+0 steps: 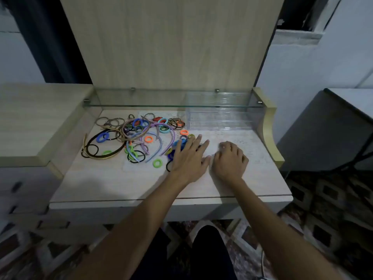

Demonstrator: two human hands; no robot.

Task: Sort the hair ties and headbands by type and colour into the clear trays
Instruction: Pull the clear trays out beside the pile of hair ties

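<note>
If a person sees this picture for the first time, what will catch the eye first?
First, the bright tangle of hair ties and headbands spread over the left half of the desk. Next, both hands at its right edge: the left hand flat with fingers spread, the right hand curled. The clear trays stand behind, under a glass shelf.

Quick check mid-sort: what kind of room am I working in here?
Probably a bedroom or dressing corner at home: a light wooden dressing table with a glass shelf across its back, a patterned carpet on the floor, and clear plastic trays stacked beside a heap of hair accessories.
</note>
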